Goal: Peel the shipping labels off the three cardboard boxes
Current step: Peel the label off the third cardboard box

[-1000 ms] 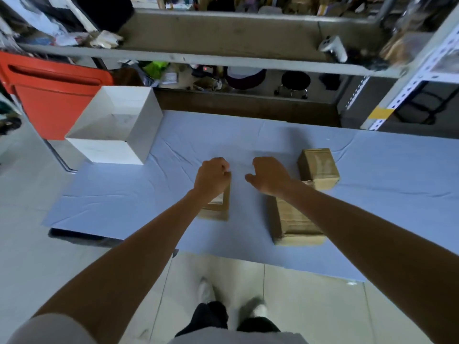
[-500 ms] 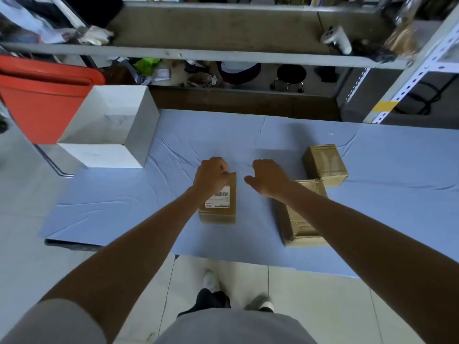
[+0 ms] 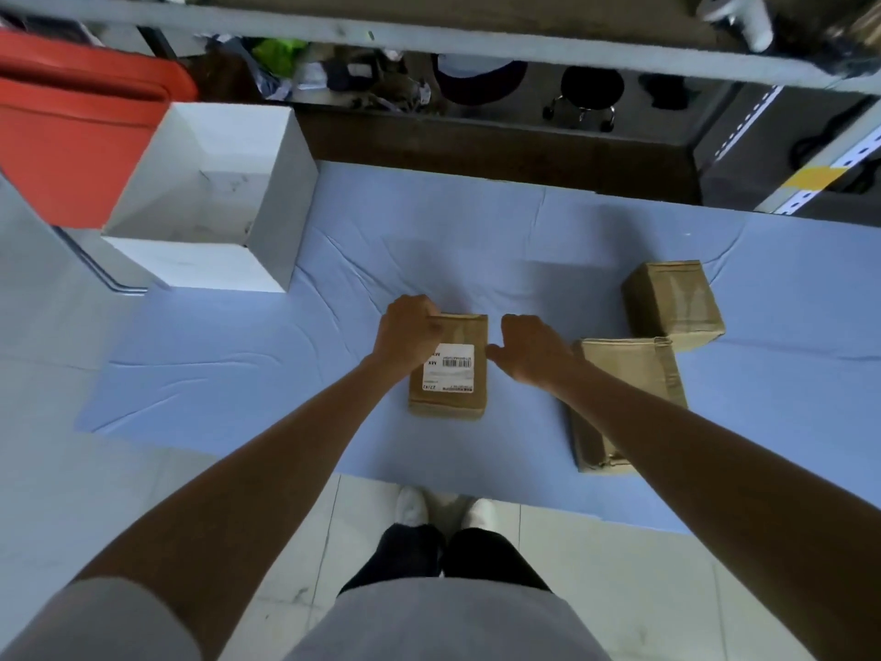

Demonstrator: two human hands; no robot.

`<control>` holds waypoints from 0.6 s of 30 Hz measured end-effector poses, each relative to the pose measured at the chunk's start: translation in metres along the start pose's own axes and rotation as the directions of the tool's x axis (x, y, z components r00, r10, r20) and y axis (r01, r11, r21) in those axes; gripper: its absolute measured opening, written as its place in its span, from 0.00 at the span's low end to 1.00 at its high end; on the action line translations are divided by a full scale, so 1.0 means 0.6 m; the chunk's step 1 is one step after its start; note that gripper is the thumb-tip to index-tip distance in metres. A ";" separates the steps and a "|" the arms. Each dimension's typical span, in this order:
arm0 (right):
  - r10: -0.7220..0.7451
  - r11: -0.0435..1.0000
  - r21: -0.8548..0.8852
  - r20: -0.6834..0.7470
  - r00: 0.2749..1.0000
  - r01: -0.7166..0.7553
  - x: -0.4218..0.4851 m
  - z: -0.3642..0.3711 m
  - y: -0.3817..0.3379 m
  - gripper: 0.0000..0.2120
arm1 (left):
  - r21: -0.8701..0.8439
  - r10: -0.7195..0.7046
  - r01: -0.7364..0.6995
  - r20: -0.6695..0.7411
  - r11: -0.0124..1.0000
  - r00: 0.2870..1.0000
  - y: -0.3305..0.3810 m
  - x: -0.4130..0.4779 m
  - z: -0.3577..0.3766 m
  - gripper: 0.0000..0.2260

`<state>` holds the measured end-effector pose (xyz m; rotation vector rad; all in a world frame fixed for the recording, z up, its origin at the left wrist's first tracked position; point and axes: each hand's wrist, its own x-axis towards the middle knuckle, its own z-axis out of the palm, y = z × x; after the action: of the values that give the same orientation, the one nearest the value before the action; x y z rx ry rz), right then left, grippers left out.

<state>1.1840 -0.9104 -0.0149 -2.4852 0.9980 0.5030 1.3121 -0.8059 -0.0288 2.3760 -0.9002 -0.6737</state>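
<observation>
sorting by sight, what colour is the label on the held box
The shipping label is white with black barcode print; head view.

You get soft, even daylight, faint shadows on the cloth [image 3: 476,240], slight blur, and wide-angle bending at the edges.

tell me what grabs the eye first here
The white barcode label on the cardboard box at centre stands out, with the left grip curled over its far left corner and the right grip at its right edge. Next, the red bin far left, beside an open white box.
</observation>
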 end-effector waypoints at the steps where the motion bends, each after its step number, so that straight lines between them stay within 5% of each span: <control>1: -0.002 1.000 0.000 0.010 1.000 0.002 0.003 0.005 0.002 0.19 | 0.006 -0.020 0.020 -0.016 1.000 1.000 -0.008 0.003 0.006 0.09; 10: 0.118 0.976 0.176 0.077 0.990 -0.130 0.022 0.038 0.000 0.12 | -0.108 -0.116 0.113 -0.022 0.988 0.993 -0.056 0.012 0.023 0.15; 15: 0.164 0.939 0.287 0.102 0.981 -0.187 0.033 0.048 -0.022 0.08 | -0.180 -0.230 0.243 0.094 0.953 0.969 -0.068 0.018 0.022 0.25; 18: 0.176 0.911 0.353 0.135 0.975 -0.213 0.035 0.059 -0.031 0.09 | -0.175 -0.257 0.286 0.169 0.942 0.951 -0.075 0.014 0.027 0.18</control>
<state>1.2054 -0.8924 -0.0504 -2.0236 1.1860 0.4499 1.3282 -0.7867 -0.0706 2.3138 -0.5324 -1.0052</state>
